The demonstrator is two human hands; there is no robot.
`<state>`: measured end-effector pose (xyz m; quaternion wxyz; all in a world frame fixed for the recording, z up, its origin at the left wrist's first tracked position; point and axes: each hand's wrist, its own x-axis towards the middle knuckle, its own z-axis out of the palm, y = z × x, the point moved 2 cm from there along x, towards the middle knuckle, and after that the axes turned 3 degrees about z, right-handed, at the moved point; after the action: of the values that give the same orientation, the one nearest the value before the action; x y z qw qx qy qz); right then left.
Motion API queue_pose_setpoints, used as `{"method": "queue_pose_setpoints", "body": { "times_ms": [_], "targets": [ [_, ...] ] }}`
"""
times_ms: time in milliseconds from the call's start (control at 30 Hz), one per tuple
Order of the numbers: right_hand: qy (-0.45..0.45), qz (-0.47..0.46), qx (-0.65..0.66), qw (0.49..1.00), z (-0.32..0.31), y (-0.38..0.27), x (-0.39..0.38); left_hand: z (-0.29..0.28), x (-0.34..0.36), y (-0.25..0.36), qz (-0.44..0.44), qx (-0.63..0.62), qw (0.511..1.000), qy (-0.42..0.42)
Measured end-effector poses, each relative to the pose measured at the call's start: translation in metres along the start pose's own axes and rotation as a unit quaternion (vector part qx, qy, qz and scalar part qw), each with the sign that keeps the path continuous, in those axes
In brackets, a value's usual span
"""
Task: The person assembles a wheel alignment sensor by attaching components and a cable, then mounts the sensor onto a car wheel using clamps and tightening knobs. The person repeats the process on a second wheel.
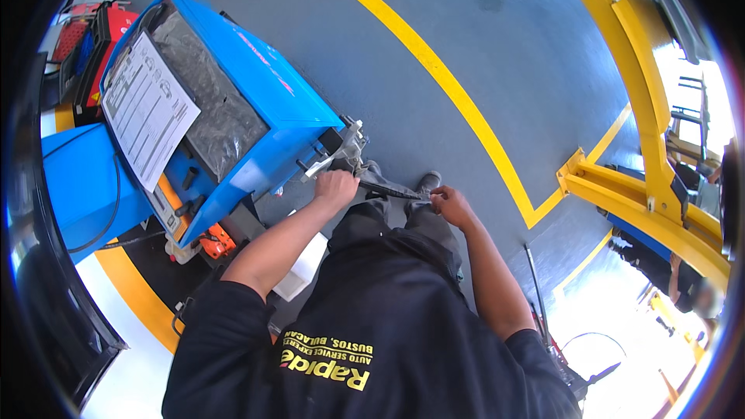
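A long, narrow dark strip (392, 189) stretches between my two hands in front of my legs; its exact kind is hard to make out. My left hand (336, 188) is closed around the strip's left end, close beside a metal clamp-like fitting (351, 142) on the corner of a blue cart (256, 70). At the other end, my right hand (452, 206) pinches the strip's tip between thumb and fingers. Its left end is partly hidden behind my left hand.
Printed sheets on a clipboard (147, 105) lean across the cart's dark, plastic-covered top. An orange tool (217, 241) and a white box (301, 270) are low on the left. A yellow lift post (640, 93) with its base stands at right. Another person (683, 283) is farther right.
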<state>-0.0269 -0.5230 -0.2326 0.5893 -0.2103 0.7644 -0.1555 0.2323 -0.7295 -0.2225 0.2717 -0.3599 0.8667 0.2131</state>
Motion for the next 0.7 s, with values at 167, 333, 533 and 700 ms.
{"method": "queue_pose_setpoints", "body": {
  "times_ms": [167, 333, 533, 700],
  "targets": [
    [0.006, 0.032, -0.018, 0.999, -0.003, 0.023, -0.013, -0.013, 0.03, -0.019, -0.003, 0.071, 0.993, 0.096],
    [0.026, 0.054, 0.034, 0.998, -0.01, 0.051, -0.019, 0.0, 0.004, -0.056, -0.065, 0.095, 0.988, 0.101],
    [0.023, 0.064, 0.025, 0.997, -0.012, 0.061, -0.021, 0.02, -0.012, -0.001, -0.052, 0.075, 0.994, -0.055],
    [0.018, 0.059, 0.023, 0.998, -0.006, 0.063, -0.018, -0.004, 0.021, 0.0, -0.003, 0.111, 0.991, 0.075]
  ]
}}
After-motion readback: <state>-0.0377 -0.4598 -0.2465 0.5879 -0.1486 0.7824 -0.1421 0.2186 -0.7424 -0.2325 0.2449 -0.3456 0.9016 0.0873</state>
